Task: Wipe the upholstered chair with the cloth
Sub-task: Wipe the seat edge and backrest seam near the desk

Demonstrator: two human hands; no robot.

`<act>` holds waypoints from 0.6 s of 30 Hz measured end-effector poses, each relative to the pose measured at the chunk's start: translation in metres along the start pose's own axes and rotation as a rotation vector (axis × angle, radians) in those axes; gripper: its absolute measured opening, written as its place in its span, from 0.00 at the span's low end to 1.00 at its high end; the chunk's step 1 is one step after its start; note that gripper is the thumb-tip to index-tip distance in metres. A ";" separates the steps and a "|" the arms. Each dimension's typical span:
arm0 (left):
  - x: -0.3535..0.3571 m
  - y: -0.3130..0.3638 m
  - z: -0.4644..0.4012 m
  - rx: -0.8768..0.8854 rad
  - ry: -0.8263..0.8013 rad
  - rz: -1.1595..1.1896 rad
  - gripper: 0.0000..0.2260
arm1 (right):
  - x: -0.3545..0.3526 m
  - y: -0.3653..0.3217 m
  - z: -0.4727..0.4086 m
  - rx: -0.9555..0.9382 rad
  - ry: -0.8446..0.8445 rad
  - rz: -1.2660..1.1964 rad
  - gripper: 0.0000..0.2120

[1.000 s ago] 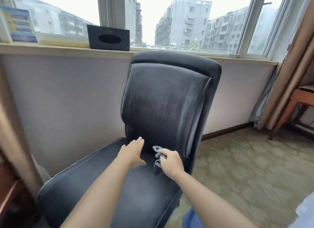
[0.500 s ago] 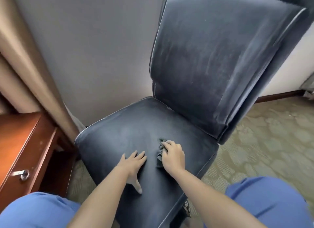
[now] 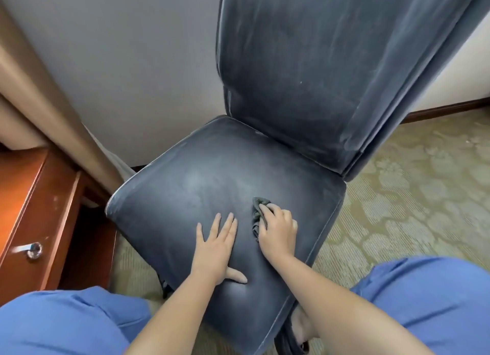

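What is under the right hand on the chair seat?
A grey cloth, bunched, sticks out past the right hand on the seat. How far it extends beneath the palm is hidden.

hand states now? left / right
Left hand: open, flat on the chair seat.
Right hand: gripping the cloth on the seat.

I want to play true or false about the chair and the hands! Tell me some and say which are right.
1. The right hand holds the cloth. True.
2. The left hand lies flat on the seat. True.
3. The cloth is on the backrest. False: it is on the seat.
4. The chair is red. False: it is dark blue-grey.
5. A wooden cabinet stands left of the chair. True.
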State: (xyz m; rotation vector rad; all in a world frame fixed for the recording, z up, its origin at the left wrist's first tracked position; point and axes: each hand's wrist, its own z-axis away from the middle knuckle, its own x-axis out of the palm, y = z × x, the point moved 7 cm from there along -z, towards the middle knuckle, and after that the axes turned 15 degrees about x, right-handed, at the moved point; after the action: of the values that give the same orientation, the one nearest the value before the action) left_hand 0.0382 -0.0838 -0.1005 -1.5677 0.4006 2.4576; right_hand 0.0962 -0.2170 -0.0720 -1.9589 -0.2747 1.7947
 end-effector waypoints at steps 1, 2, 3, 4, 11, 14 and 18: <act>0.000 0.005 -0.002 -0.025 0.015 0.018 0.58 | -0.001 0.003 -0.003 0.009 -0.014 0.001 0.15; 0.000 0.011 -0.004 -0.053 0.030 0.034 0.59 | -0.003 0.006 -0.005 0.015 -0.035 0.006 0.15; -0.001 0.017 -0.007 -0.081 0.042 0.047 0.59 | -0.005 0.009 -0.008 0.025 -0.054 0.009 0.15; -0.002 0.024 -0.009 -0.113 0.051 0.061 0.59 | -0.007 0.012 -0.010 0.037 -0.062 0.005 0.15; -0.017 0.068 -0.034 -0.211 0.138 0.184 0.50 | -0.034 0.023 -0.013 0.030 -0.011 -0.078 0.15; -0.022 0.051 -0.016 -0.111 0.151 0.087 0.45 | -0.035 0.023 -0.012 0.050 -0.028 -0.128 0.15; -0.010 -0.013 0.050 -0.285 0.347 -0.058 0.45 | -0.008 0.011 0.005 0.084 -0.200 -0.100 0.16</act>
State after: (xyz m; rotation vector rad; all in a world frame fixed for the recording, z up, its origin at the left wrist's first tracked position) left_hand 0.0041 -0.0554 -0.0727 -2.0983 0.0508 2.2760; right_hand 0.0882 -0.2292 -0.0702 -1.6809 -0.3504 1.9063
